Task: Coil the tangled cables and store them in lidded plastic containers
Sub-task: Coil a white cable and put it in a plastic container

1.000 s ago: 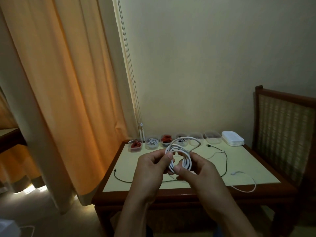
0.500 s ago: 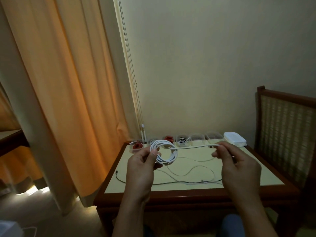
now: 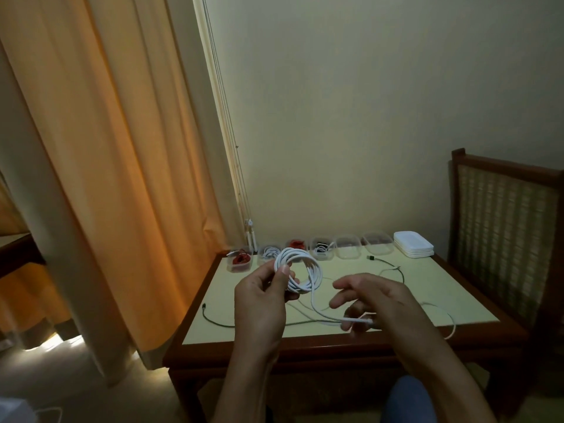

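Left hand (image 3: 262, 296) pinched the white cable coil (image 3: 300, 271) above the table (image 3: 442, 288); right hand (image 3: 377, 303), at the coil's four o'clock, held its loose tail. Coiling was nearly finished, I judged; next, wrap that tail, then carry it to an empty container (image 3: 348, 254) at twelve o'clock.

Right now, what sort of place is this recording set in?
Probably a room in a home or guesthouse: a floor-length orange curtain, a wooden table against a plain wall, and a cane-backed wooden chair beside it. The left hand and right hand hold a white cable above the table.
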Available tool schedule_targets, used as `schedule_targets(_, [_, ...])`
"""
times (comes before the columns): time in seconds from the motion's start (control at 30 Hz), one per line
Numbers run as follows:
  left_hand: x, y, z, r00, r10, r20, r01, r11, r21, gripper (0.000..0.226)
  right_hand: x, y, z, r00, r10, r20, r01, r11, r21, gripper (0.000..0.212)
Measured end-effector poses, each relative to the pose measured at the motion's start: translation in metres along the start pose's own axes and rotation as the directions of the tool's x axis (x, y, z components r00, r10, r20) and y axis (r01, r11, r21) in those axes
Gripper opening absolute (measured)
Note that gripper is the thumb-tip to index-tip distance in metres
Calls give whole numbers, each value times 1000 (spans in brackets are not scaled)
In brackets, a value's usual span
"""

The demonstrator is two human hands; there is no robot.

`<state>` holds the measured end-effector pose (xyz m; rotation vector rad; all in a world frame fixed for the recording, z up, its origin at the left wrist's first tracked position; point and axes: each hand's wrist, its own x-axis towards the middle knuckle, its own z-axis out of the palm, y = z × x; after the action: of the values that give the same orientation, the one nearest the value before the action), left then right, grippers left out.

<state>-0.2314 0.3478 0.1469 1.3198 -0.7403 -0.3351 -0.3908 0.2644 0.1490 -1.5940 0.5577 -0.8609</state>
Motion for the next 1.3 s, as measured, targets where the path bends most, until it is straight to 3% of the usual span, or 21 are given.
schedule_targets(0.07, [-3, 1, 4, 1000, 9, -15, -9, 1000, -13, 19, -3, -4, 7, 997, 39, 70, -27, 986, -162, 52])
schedule_targets(0.17, [-7, 0, 10, 1000, 8, 7, -8, 999, -32, 20, 0, -1, 20, 999, 29, 36, -13, 917, -398, 74])
schedule_targets(0.3, [-10, -2, 11, 998, -9, 63, 14, 997, -82, 19, 5, 3, 26, 999, -14, -44, -4, 922, -387, 53])
schedule_targets(0.4, [-9, -3, 9, 998, 4, 67, 0, 998, -65, 18, 5, 2, 17, 1000, 28, 0, -26, 926, -376, 45])
schedule_targets(0.5, [-7, -5, 8, 997, 45, 69, -44, 999, -18, 19, 6, -3, 2, 976, 176, 128, -136, 952, -274, 45])
schedule_targets(0.63, [-6, -8, 7, 989, 110, 100, -116, 992, 57, 21, 6, -9, -15, 936, 235, 263, -214, 971, -106, 48])
schedule_targets(0.73, [-7, -7, 8, 979, 89, 182, -96, 995, 32, 24, 9, -2, -6, 966, 204, 158, -191, 977, -97, 35])
schedule_targets(0.9, [-5, -5, 8, 968, 65, 241, -85, 994, 71, 23, 9, 7, 21, 991, 125, -53, -114, 979, 166, 18])
schedule_targets(1.0, [0, -6, 0, 951, 42, 306, -107, 974, 199, 23, 12, 15, 22, 983, 15, -182, -29, 997, -74, 19])
schedule_targets(1.17, [4, -2, -7, 919, 80, 385, -224, 912, 344, 22, 15, 19, 21, 965, -227, -128, 137, 859, -494, 30])
schedule_targets(1.3, [5, 5, -10, 907, 135, 399, -325, 826, 460, 17, 13, 17, 22, 966, -251, -68, 173, 814, -554, 30])
